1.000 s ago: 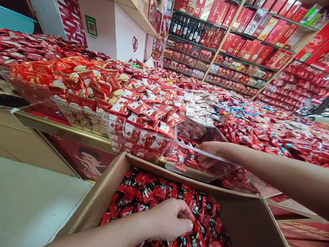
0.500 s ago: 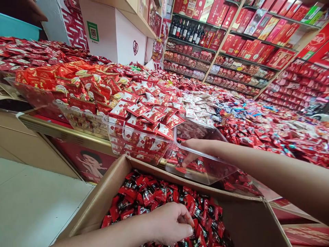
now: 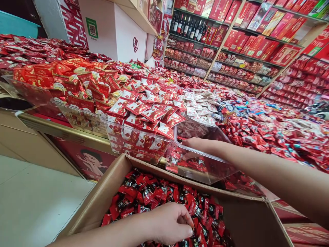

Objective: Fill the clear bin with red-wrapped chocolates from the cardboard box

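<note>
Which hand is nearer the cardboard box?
Left. The left hand is inside the cardboard box, at the wrapped candies; the right hand is beyond its far rim, in the clear bin.

left forearm (image 3: 110, 230): bare, rising gently from the lower left edge | left hand (image 3: 172, 223): back upward, fingers curled under, thumb (image 3: 185, 232) extended near the forefinger; grip partly hidden | right forearm (image 3: 267, 169): bare, reaching in from the right edge | right hand (image 3: 197, 146): higher, pointing leftward, fingers angled down, fingertips unclear
</note>
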A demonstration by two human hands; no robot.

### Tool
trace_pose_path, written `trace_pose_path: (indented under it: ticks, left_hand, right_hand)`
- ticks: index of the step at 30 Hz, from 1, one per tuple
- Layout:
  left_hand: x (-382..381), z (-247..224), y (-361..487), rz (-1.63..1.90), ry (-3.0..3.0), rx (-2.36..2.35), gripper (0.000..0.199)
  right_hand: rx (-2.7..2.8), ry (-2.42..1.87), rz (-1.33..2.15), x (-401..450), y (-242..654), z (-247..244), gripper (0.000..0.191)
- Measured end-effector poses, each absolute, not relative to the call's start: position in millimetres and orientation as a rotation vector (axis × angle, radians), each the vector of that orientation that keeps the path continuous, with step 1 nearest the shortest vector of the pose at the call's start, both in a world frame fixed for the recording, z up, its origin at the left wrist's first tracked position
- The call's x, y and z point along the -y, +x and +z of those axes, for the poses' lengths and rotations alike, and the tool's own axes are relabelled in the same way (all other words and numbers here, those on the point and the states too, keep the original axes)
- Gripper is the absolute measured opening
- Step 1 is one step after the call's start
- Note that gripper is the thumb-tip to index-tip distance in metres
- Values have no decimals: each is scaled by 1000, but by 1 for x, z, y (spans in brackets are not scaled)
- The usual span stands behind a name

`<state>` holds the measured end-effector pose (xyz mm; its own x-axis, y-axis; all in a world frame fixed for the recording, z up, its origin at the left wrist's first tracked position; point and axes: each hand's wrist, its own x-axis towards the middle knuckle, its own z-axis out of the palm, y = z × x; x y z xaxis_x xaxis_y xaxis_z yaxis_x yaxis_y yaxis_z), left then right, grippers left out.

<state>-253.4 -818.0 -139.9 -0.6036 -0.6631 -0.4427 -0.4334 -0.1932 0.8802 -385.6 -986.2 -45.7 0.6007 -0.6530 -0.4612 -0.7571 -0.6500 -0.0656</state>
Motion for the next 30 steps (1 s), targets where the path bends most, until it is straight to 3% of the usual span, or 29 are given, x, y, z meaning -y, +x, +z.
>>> trace_pose_path:
  ticks: [12,20,30]
  left_hand:
    - [818,-141,-254,-1848,1316,1922,26]
    - [817,-146,-256,-1843,1313,1944,26]
    - [817,-148,-255,-1811,1325,2034,29]
  right_hand:
    - [-1180,-2494,511,993,-379,-31,27]
    - [-1003,-2484,562,994,-373,-35,35]
    - [-1106,-2519,584,989,-363,-34,25]
